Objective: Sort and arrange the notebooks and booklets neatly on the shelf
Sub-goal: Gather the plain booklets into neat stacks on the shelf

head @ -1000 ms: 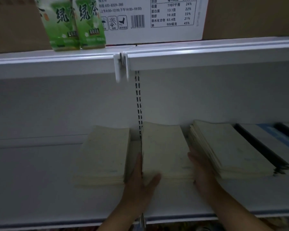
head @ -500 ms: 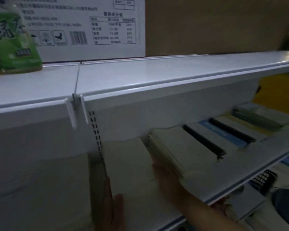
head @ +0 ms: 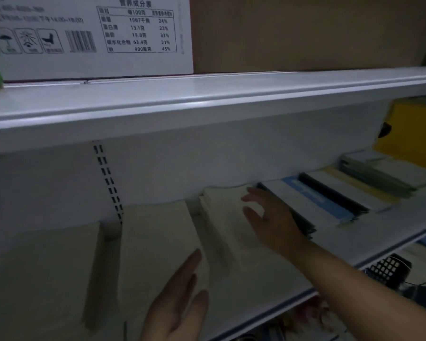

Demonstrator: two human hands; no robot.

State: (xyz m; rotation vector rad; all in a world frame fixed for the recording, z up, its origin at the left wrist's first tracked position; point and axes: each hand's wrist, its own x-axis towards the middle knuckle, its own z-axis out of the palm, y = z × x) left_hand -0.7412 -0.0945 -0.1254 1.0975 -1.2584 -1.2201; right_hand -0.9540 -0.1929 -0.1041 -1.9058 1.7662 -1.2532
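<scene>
Three cream booklet stacks lie side by side on the white shelf (head: pixel 369 239): a left stack (head: pixel 47 271), a middle stack (head: pixel 158 242) and a right stack (head: pixel 221 217). My right hand (head: pixel 268 217) hovers over the right stack's far right part with fingers spread, holding nothing. My left hand (head: pixel 180 306) is raised flat at the front of the middle stack, fingers straight. Further right lie white notebooks with black spines and a blue stripe (head: pixel 312 200), then a grey-green pile (head: pixel 384 173).
The upper shelf (head: pixel 207 99) overhangs the booklets and carries a white printed carton (head: pixel 91 35) and a brown box (head: pixel 305 33). A slotted upright (head: pixel 108 183) runs down the back wall. A dark calculator-like item (head: pixel 386 269) sits below the shelf edge.
The view has swung right. My hands have left the sides of the middle stack; the right hand has lifted over the right stack and the left hand has come up open.
</scene>
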